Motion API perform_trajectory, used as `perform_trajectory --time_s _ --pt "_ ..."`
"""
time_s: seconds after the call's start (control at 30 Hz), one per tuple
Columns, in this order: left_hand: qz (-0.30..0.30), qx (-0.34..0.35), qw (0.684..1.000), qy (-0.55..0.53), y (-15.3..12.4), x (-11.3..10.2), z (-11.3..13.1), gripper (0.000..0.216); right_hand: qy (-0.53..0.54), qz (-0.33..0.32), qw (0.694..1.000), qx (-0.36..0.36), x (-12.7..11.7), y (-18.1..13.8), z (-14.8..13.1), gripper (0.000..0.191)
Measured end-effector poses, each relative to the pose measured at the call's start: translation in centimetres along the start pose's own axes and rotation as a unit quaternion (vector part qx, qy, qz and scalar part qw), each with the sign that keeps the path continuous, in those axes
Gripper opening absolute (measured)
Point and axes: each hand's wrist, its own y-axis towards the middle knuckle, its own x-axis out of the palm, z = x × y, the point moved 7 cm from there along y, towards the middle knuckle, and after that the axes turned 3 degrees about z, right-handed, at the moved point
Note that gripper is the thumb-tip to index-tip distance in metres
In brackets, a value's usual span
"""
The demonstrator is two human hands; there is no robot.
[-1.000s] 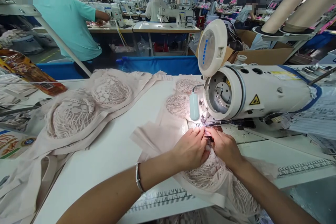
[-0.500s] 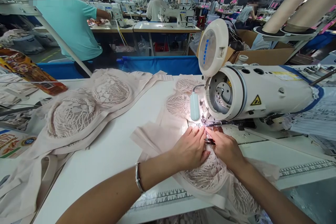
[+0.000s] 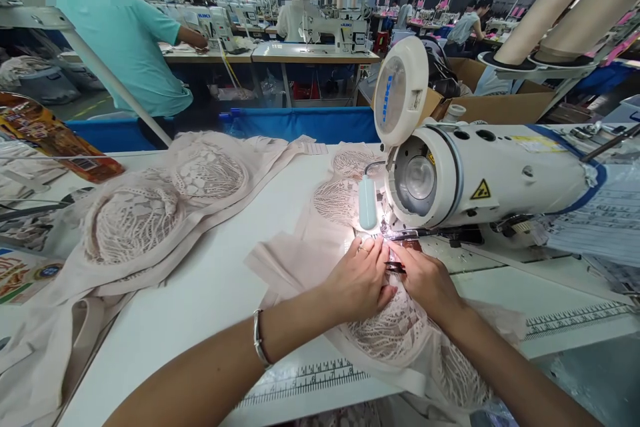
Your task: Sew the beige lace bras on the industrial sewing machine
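A pale pink lace bra (image 3: 387, 330) lies under the sewing machine (image 3: 505, 173), its far cups behind the needle area and its near ones towards me. My left hand (image 3: 357, 280) presses its fingers together on the cloth just before the needle, with the thumb bent inward. Close beside it, my right hand (image 3: 430, 280) pinches the bra's edge at the lit stitching spot. Between the hands shows a narrow dark metal tool (image 3: 395, 267), partly under my right fingers; its kind is unclear. The fingertips nearly touch each other.
Another lace bra (image 3: 135, 220) lies on the left of the white table (image 3: 200, 307). Beyond it is a bottle of brown drink (image 3: 60, 140). Thread cones (image 3: 535, 23) stand at right. A co-worker in a turquoise shirt (image 3: 115, 47) sits at another machine.
Inside the machine's open round cover, the mechanism looks smeared by motion now; before, its parts were distinct. My hands hold nearly the same place on the bra. The view has shifted slightly.
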Motion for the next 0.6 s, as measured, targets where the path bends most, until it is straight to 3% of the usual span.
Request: perform_trajectory --time_s 0.17,0.3,0.37,0.47,0.6 --pt "0.008 0.003 1.0 0.02 0.1 -0.1 -0.2 0.065 0.003 -0.055 0.997 0.055 0.6 0.3 0.8 0.038" --pt "0.024 0.094 0.993 0.072 -0.3 -0.6 1.8 0.044 0.027 -0.087 0.987 0.133 0.4 0.3 2.1 0.024" --pt "0.014 0.118 0.99 0.071 -0.7 -0.8 2.6 0.038 0.07 -0.083 0.985 0.132 0.0 0.3 2.2 0.027" --pt "-0.003 0.096 0.994 0.047 -0.8 -0.9 2.5 0.037 0.124 -0.085 0.984 0.095 -0.4 0.3 1.7 0.042" --pt "-0.023 0.097 0.995 0.015 -0.5 -0.6 1.7 0.032 0.117 -0.096 0.985 0.077 -0.1 0.3 1.6 0.045"
